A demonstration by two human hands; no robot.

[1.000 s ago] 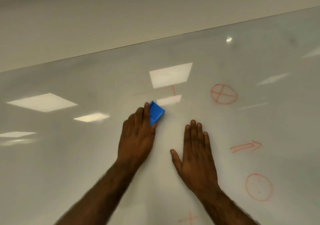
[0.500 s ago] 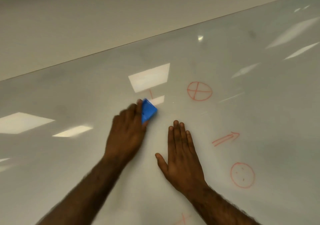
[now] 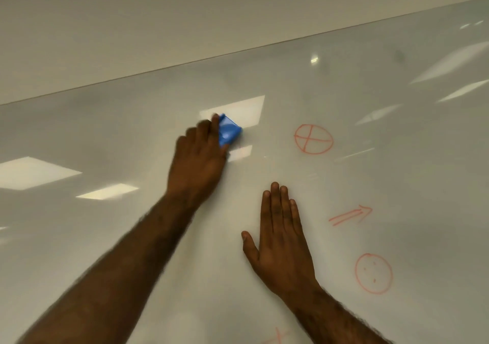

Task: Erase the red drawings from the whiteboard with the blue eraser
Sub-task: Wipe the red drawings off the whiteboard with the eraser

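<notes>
The blue eraser (image 3: 229, 131) is gripped in the left hand (image 3: 197, 158), fingers curled over its back, and pressed against the whiteboard (image 3: 344, 84) at about 11 o'clock from the right hand (image 3: 281, 235). The right hand is laid flat on the board with fingers straight and together, nothing held.

Compared with a second ago, the eraser has been pushed up the board, and the short red stroke that stood just above it is no longer seen; it appears to have been wiped or covered, which cannot be settled while the eraser sits there.

Four drawings are left: a crossed circle (image 3: 313, 139) at 3 o'clock from the eraser, a double arrow (image 3: 350, 215), a dotted circle (image 3: 373, 273), and a small cross (image 3: 276, 338) cut by the bottom edge. The task is judged well short of done.
</notes>
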